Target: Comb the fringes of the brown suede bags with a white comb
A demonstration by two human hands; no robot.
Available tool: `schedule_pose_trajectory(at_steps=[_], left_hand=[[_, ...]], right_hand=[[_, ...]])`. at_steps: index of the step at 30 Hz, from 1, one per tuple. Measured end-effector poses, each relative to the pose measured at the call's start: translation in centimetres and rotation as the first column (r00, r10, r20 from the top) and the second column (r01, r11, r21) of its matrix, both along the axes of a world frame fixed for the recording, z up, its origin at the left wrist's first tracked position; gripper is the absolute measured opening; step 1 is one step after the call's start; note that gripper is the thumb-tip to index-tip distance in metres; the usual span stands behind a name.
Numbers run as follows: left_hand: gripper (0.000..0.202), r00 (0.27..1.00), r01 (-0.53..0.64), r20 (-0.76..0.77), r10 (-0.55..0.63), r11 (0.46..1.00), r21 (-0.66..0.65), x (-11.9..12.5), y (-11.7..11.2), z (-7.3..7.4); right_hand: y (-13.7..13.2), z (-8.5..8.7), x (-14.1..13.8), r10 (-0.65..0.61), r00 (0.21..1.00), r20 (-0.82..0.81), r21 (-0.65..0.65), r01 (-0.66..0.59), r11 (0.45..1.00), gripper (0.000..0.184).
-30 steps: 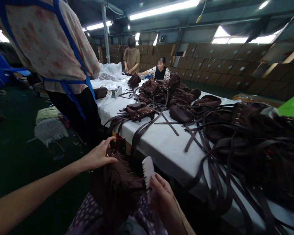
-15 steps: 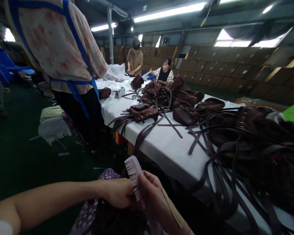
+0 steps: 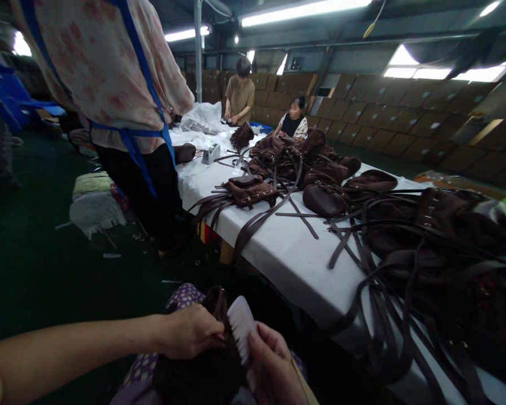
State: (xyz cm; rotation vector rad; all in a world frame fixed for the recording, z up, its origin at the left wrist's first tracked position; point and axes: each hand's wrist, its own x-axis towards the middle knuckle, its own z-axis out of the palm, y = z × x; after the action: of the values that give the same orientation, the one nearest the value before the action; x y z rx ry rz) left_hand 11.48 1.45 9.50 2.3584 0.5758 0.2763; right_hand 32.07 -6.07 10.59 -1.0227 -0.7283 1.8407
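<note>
Two-handed work with a pale lilac comb on a dark brown suede-like article, which rests on the purple dotted fabric of the lap, just off the near edge of the white-covered desk. The left hand is curled tight, its fingers gathered on the upper part of the article, below a raised end of the material. The right hand pinches the comb between thumb and fingers toward its lower end, with the upper end free and the teeth facing the article. Whether the teeth touch the material cannot be told, as its lower part is very dark.

Good technique here, in our judgement, rests on a firm left anchor close to the combed part, so that the pull does not drag the whole article. Strokes should be light and run away from the anchored end; the left fingers are best held clear of the teeth. Any snag calls for easing off rather than forcing. The dark straps hanging over the desk's near edge are best avoided by the right elbow.
</note>
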Motion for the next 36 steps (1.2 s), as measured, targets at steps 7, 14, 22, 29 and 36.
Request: schedule_pose_trajectory(at_steps=[7, 14, 22, 29, 36], left_hand=[[0.023, 0.986, 0.042, 0.161, 0.044, 0.867, -0.496, 0.4, 0.0, 3.0], [0.031, 0.953, -0.046, 0.171, 0.251, 0.675, -0.737, 2.0, -1.1, 1.3], [0.028, 0.917, -0.145, 0.193, 0.348, 0.743, -0.653, 1.8, -1.0, 1.1], [0.01, 0.895, -0.393, 0.086, 0.437, 0.867, -0.307, 1.2, -0.9, -1.0], [0.024, 0.759, -0.57, 0.047, 0.65, 0.697, -0.436, -2.5, 2.3, -2.6]], right_hand=[[2.1, 0.7, 0.3, -0.004, 0.998, 0.067, 0.073, -0.001, 0.997, 0.035], [2.0, 0.0, -0.7, 0.059, 0.997, 0.059, 0.088, -0.064, 0.994, 0.037], [2.5, -1.2, -0.8, 0.057, 0.995, 0.086, 0.073, -0.064, 0.995, 0.041], [0.8, -0.1, -1.0, 0.127, 0.976, 0.178, 0.095, -0.145, 0.985, 0.04], [0.8, 0.7, 3.1, -0.059, 0.932, 0.358, 0.121, 0.016, 0.993, 0.043]])
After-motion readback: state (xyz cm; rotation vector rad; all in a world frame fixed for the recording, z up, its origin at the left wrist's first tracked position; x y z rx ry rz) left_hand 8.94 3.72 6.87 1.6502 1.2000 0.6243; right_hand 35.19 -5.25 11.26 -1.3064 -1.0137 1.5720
